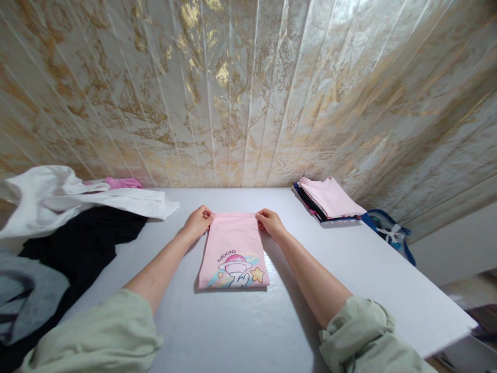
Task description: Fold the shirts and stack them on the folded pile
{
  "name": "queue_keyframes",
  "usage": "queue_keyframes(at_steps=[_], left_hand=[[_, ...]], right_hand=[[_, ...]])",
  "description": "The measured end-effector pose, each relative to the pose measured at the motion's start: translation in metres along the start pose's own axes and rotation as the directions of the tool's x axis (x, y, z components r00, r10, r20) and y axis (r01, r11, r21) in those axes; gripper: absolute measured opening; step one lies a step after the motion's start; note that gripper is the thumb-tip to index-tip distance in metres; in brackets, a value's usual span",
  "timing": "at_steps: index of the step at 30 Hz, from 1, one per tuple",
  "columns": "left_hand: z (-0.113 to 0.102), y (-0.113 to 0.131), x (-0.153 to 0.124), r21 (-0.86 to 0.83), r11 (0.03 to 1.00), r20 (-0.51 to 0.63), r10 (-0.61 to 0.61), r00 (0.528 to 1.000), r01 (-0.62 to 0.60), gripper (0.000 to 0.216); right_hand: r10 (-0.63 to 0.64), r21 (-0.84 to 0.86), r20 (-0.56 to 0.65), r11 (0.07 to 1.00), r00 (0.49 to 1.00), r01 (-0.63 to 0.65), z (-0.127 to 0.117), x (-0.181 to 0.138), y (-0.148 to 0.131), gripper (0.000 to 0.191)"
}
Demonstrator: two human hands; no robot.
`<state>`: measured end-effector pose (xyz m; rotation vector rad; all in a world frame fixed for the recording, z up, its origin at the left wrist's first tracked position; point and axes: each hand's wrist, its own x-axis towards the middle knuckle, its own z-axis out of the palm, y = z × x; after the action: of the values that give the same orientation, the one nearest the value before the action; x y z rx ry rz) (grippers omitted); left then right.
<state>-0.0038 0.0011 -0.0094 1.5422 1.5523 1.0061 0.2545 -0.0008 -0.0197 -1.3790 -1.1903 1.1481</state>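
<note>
While left hand [199, 223] and right hand [271, 223] pinch its far corners, pink garment [236, 233] lies folded on table [186, 326]

Where the garment lies, at the middle of the table, its far edge runs straight between the 2 hands. The left thumb and forefinger pinch the far left corner; the right thumb and forefinger pinch the far right corner. Both hands have their other fingers curled in. The 2 forearms reach forward, 1 on each side, with pale green sleeves [97, 331] bunched on them. Towards the near edge, a print [236, 267] shows a pink ringed planet, yellow stars and part of a white figure, and the word SNOOPY reads upside down from this side.

On the left, white cloth [54, 189] lies towards the back, with pink cloth [124, 183] just behind it. Black cloth [89, 235] lies nearer, and gray cloth [48, 282] rests on the black. On the right, near the far edge, sits a folded stack [330, 197], pale pink on top with darker layers below. Just past the table's right edge is a blue-trimmed item [408, 254]; I cannot tell what it is. Behind stands a wall [236, 119] with gold patches on pale panels.
</note>
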Motion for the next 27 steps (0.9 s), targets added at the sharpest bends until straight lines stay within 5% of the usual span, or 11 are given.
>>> queue_keyframes(at_steps=[14, 22, 27], left_hand=[[0.006, -0.006, 0.007, 0.259, 0.966, -0.037, 0.025, 0.999, -0.014, 0.009], [0.001, -0.001, -0.005, 0.336, 0.942, -0.03, 0.032, 0.999, -0.02, 0.028], [-0.002, -0.002, -0.018, 0.442, 0.897, -0.033, -0.008, 0.999, 0.022, 0.01]], right_hand=[[-0.006, 0.045, -0.017, 0.999, 1.0, 0.007, 0.0, -0.004, -0.001, 0.017], [-0.014, 0.016, -0.027, 1.0, 1.0, 0.015, -0.002, -0.006, -0.003, 0.009], [-0.011, -0.032, -0.015, 0.999, 1.0, 0.011, -0.002, -0.006, -0.003, 0.014]])
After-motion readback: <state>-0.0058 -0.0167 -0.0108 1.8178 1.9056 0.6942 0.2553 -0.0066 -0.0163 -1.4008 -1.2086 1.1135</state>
